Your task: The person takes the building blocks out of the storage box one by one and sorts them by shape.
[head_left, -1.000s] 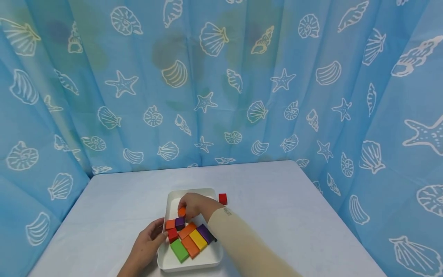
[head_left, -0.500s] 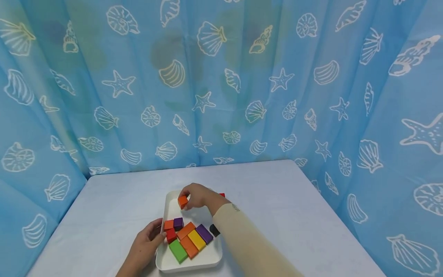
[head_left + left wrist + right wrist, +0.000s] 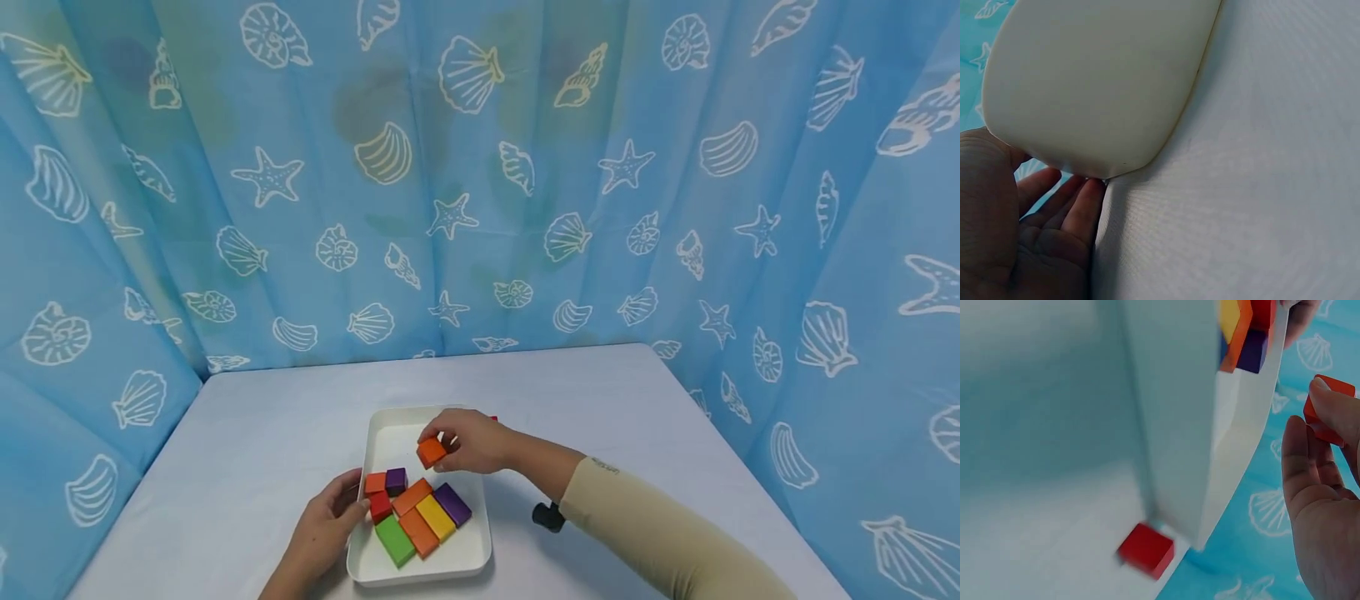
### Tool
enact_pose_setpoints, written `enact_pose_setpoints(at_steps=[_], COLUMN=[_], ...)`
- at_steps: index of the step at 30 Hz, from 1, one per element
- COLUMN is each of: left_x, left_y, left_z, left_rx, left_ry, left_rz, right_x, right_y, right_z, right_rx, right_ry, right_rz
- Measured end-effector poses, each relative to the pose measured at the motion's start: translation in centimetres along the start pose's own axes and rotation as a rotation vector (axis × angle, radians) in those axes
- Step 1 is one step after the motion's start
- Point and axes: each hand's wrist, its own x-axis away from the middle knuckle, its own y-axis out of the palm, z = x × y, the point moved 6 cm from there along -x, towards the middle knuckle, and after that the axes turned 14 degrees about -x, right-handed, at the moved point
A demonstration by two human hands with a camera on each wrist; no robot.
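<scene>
My left hand (image 3: pixel 324 523) grips the left side wall of a white tray (image 3: pixel 463 557), thumb at the rim and fingers outside. In the left wrist view those fingers touch the tray's outer wall (image 3: pixel 1097 81). Above the tray's far half, my right hand (image 3: pixel 474 442) pinches an orange block (image 3: pixel 431 452) between thumb and fingers; the right wrist view also has this block (image 3: pixel 1342 389). Inside the near half lie a green block (image 3: pixel 395 542), a yellow block (image 3: pixel 436 517), purple blocks (image 3: pixel 453 505), a red block (image 3: pixel 380 506) and several orange ones (image 3: pixel 418 533).
Outside the tray's far right corner, a separate red block (image 3: pixel 1147 551) lies on the white tabletop (image 3: pixel 637 433), mostly hidden behind my right arm in the head view. A black fitting (image 3: pixel 549 517) shows under my right forearm. A blue shell-print curtain (image 3: pixel 480 183) encloses the table.
My right hand has lifted the orange block from beside the other blocks, first toward the tray's far end, then to the right. The left hand stays at the tray's side.
</scene>
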Motion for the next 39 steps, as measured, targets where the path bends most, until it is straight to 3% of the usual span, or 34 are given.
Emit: enact_pose_setpoints(at_steps=[7, 15, 22, 39], left_x=[0.4, 0.7, 0.5, 0.2], left_y=[-0.1, -0.7, -0.5, 0.1], left_z=[0.1, 0.1, 0.0, 0.2], left_rx=[-0.033, -0.028, -0.022, -0.029], left_ry=[-0.011, -0.010, -0.009, -0.011], left_rz=[0.002, 0.008, 0.001, -0.023], right_x=[3.2, 3.7, 3.6, 3.1], right_y=[-4.4, -8.2, -8.5, -7.1], right_z=[3.8, 8.4, 11.4, 14.4], right_rx=[-0.052, -0.019, -0.028, 0.030], right_ry=[0.085, 0.188, 0.276, 0.353], right_rz=[0.170, 0.319, 0.351, 0.377])
